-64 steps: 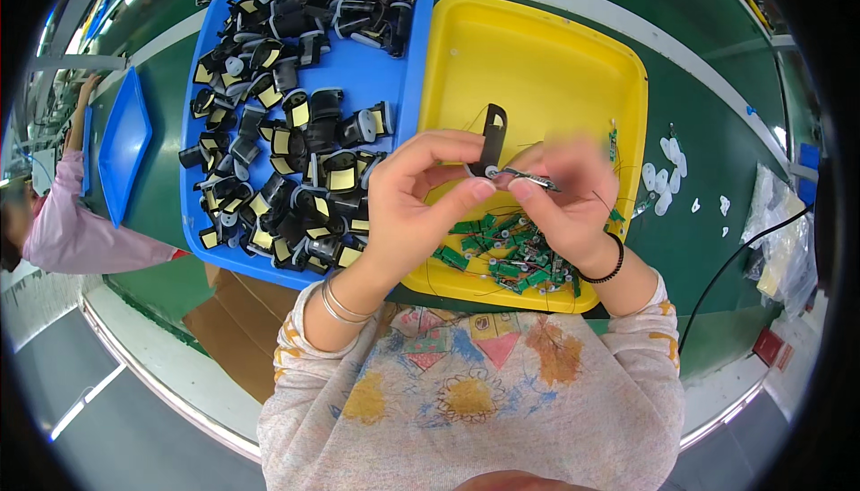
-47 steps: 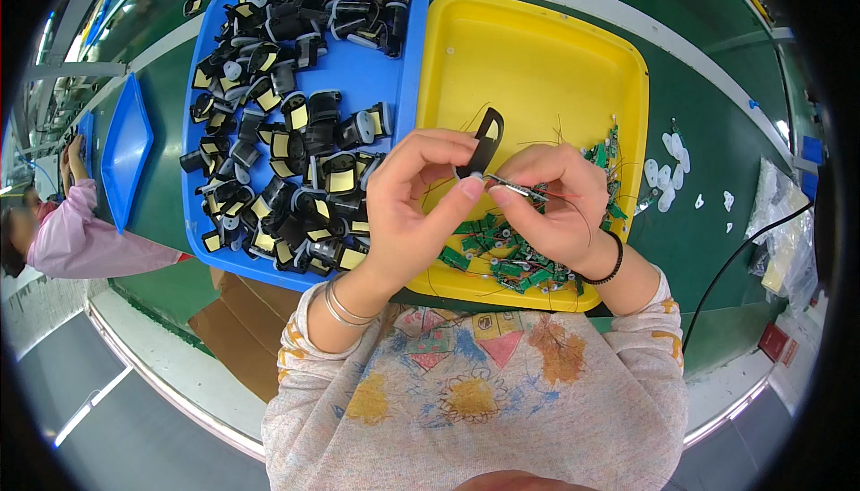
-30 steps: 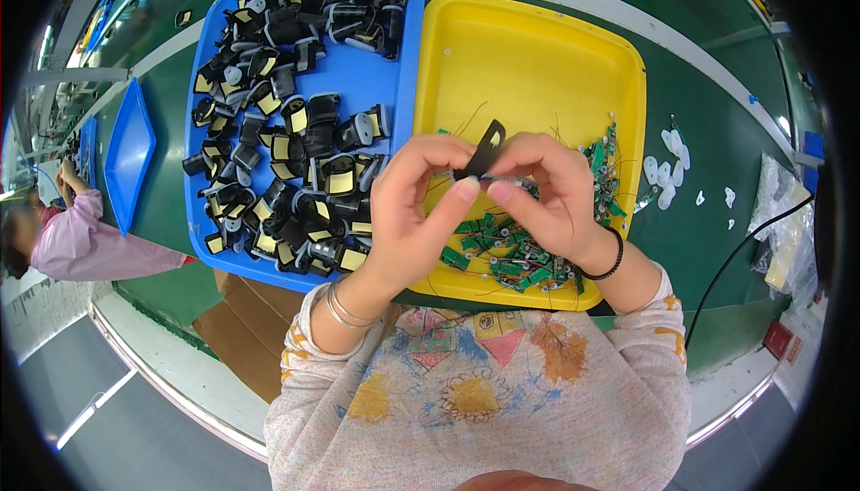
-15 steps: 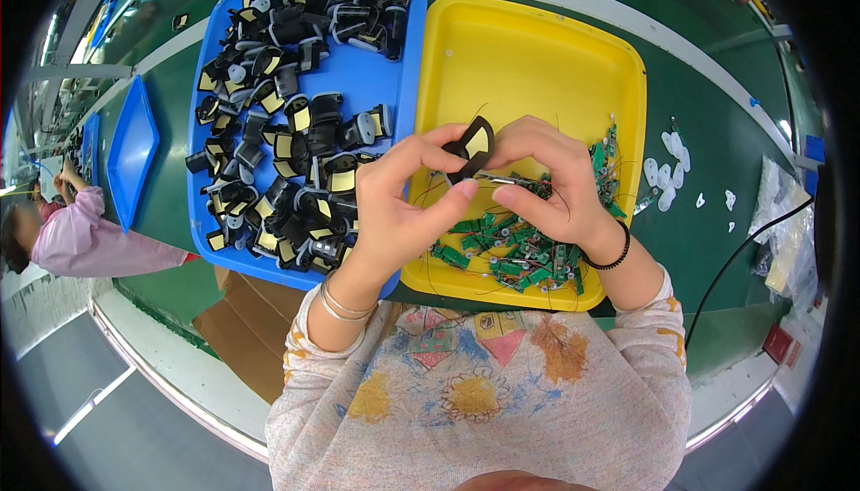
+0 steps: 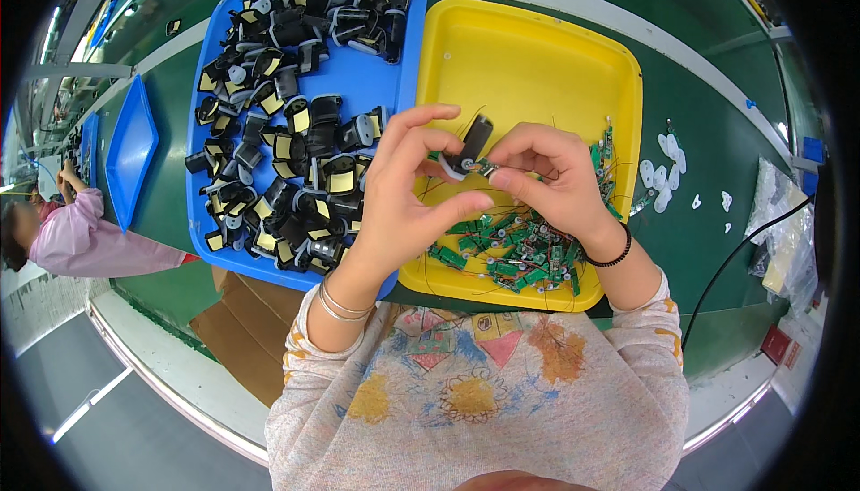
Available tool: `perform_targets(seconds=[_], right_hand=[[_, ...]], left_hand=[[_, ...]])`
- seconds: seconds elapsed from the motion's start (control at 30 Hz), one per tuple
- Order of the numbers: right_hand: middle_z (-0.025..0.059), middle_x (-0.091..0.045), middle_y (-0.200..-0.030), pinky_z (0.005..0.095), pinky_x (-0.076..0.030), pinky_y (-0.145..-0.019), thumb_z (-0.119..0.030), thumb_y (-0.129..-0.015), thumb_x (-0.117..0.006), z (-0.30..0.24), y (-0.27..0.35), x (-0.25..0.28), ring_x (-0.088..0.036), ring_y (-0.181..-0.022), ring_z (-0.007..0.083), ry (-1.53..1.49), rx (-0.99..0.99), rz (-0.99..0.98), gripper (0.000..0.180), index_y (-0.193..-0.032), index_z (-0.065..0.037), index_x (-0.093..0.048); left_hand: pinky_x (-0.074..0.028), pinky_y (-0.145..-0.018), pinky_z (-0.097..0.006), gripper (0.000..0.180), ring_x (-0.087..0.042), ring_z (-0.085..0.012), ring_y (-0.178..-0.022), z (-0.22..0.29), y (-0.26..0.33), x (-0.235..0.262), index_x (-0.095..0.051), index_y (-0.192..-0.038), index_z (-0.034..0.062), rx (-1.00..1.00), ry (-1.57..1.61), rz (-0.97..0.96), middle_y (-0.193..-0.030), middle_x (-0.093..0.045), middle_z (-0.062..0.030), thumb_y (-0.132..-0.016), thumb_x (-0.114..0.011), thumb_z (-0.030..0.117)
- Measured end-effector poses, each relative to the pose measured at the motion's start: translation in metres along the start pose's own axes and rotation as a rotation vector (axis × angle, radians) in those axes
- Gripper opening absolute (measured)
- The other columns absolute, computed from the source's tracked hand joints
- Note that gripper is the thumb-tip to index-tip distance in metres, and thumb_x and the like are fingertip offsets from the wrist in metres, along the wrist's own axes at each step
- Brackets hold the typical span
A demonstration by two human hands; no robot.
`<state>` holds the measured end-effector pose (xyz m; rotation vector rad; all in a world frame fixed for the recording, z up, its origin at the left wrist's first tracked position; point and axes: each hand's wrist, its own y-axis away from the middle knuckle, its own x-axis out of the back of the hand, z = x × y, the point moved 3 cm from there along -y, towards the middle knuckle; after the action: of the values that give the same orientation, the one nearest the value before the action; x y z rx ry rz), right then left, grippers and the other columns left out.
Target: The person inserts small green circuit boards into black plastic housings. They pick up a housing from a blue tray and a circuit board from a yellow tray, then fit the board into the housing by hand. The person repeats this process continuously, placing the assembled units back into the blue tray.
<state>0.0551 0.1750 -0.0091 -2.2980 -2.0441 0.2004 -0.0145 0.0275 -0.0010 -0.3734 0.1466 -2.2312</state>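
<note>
A black plastic housing [image 5: 477, 139] with a grey rim is raised over the yellow tray [image 5: 528, 30]. My right hand [image 5: 555, 173] pinches a small green circuit board [image 5: 487, 168] at the housing's lower end, thumb against fingertips. Around the housing's left side is my left hand [image 5: 403, 177], its thumb apart from the part and its index finger stretched out. The left fingers lie close against the grey rim; their exact contact is partly hidden. Below both hands, many wired green circuit boards [image 5: 528, 262] are heaped in the yellow tray.
A blue tray [image 5: 358, 79] full of black housings [image 5: 296, 142] adjoins on the left. White flat pieces [image 5: 663, 176] lie on the green table to the right, near plastic bags [image 5: 784, 222] and a black cable [image 5: 717, 280]. A person in pink [image 5: 85, 236] works far left.
The housing has turned, so its cream patch no longer shows and its black side does. My left thumb and fingers have spread apart; my right hand keeps its pinch.
</note>
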Motion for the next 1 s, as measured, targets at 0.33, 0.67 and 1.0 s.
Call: perform_targets(seconds=[0.33, 0.67, 1.0], right_hand=[[0.0017, -0.055, -0.072, 0.0184, -0.047, -0.055, -0.001, -0.08, -0.058, 0.0, 0.004, -0.002, -0.058, -0.061, 0.0077, -0.303, -0.197, -0.14, 0.011, -0.088, 0.0, -0.05], [0.0025, -0.056, -0.07, 0.0189, -0.048, -0.053, -0.004, -0.081, -0.058, 0.004, 0.004, -0.005, -0.059, -0.058, 0.0094, -0.459, -0.271, -0.072, 0.014, -0.092, -0.001, -0.049], [0.0033, -0.056, -0.068, 0.02, -0.049, -0.051, -0.004, -0.08, -0.059, 0.007, 0.002, -0.004, -0.059, -0.056, 0.0102, -0.48, -0.275, -0.051, 0.017, -0.093, -0.001, -0.048]], left_hand=[[-0.043, -0.074, -0.023, 0.033, -0.054, -0.011, -0.084, -0.004, 0.002, 0.005, -0.043, -0.108, 0.0033, 0.259, 0.526, -0.009, -0.092, -0.06, -0.0063, -0.08, -0.06, 0.009], [-0.045, -0.075, -0.024, 0.036, -0.057, -0.0121, -0.085, -0.006, 0.003, -0.003, -0.043, -0.109, 0.0025, 0.331, 0.609, -0.113, -0.095, -0.057, -0.0084, -0.078, -0.06, 0.0], [-0.045, -0.076, -0.024, 0.037, -0.056, -0.0118, -0.085, -0.004, 0.003, -0.006, -0.043, -0.111, 0.0015, 0.356, 0.53, -0.066, -0.094, -0.057, -0.0086, -0.078, -0.059, -0.003]])
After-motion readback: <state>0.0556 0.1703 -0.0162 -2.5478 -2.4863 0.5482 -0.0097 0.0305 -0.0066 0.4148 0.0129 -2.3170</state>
